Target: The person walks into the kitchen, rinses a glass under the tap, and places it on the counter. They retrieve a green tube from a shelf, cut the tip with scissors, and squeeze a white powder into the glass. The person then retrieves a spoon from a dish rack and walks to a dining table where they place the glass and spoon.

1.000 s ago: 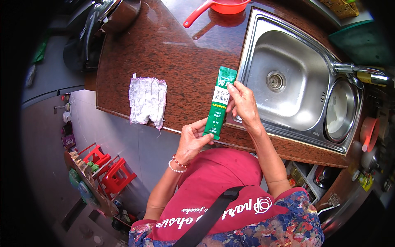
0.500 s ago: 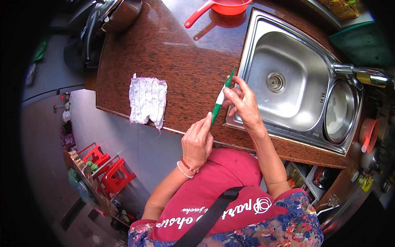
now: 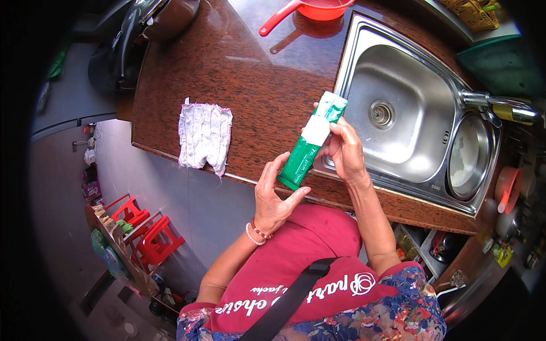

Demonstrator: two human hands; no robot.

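Note:
A slim, flat green-and-white packet (image 3: pixel 304 149) is held slantwise over the counter's front edge, its broad face turned up and a white band across its middle. My right hand (image 3: pixel 346 150) is closed on its right side near that band, with the thumb on the face and some fingers hidden beneath. Around the packet's lower end, my left hand (image 3: pixel 273 193) has its thumb and fingers spread along the corners, cradling it loosely. A wrinkled white cloth (image 3: pixel 205 136) with pinkish edges lies on the counter to the left, apart from both hands.
The steel sink (image 3: pixel 392 119) is just right of my hands, with a metal basin (image 3: pixel 471 156) and a faucet (image 3: pixel 483 99) at its right. A red dipper (image 3: pixel 324 8) rests at the back of the speckled brown counter (image 3: pixel 256 113). Red stools (image 3: pixel 159 241) stand below left.
The packet was edge-on and is now turned so its broad face shows. My left thumb and fingers have spread from a pinch at its lower end. The right hand keeps its hold.

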